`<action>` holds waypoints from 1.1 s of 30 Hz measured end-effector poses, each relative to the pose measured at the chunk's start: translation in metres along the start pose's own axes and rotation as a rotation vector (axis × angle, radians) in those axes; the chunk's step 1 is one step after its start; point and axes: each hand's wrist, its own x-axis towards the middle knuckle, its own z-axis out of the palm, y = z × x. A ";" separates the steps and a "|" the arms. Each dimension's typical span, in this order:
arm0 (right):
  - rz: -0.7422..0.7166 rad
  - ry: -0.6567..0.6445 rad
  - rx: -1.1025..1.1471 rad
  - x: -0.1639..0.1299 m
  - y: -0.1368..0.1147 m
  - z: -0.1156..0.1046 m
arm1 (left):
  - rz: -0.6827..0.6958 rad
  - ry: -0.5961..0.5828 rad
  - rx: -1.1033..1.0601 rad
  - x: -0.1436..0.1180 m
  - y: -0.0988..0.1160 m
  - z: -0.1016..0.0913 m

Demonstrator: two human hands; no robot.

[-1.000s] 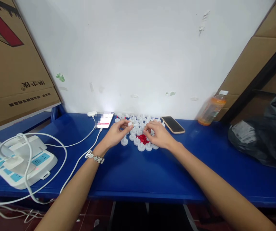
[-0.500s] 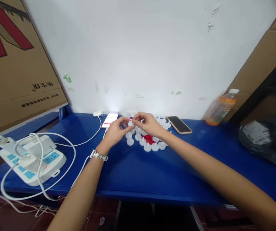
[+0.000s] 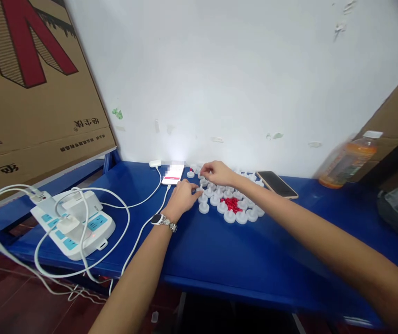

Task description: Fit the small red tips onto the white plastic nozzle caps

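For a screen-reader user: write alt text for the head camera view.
Two bare hands work over a cluster of small white plastic caps around a pile of red bits on a blue table: the left hand at its near-left edge, the right hand at its far side. Two phones, a power strip and a drink bottle sit around.

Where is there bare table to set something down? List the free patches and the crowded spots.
Free: the blue table front strip, from the power strip rightward below both forearms; also between the dark phone and orange bottle. Crowded: white caps and red bits around left hand and right hand; white cables left.
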 end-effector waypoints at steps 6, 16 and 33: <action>0.168 0.058 -0.152 0.023 0.014 0.008 | -0.018 0.035 -0.032 0.002 -0.001 0.006; 0.155 0.123 0.157 0.015 0.006 -0.002 | 0.001 0.267 -0.163 -0.001 0.017 -0.010; 0.043 0.314 0.585 -0.117 -0.011 -0.011 | 0.446 0.145 -0.439 -0.016 0.076 -0.014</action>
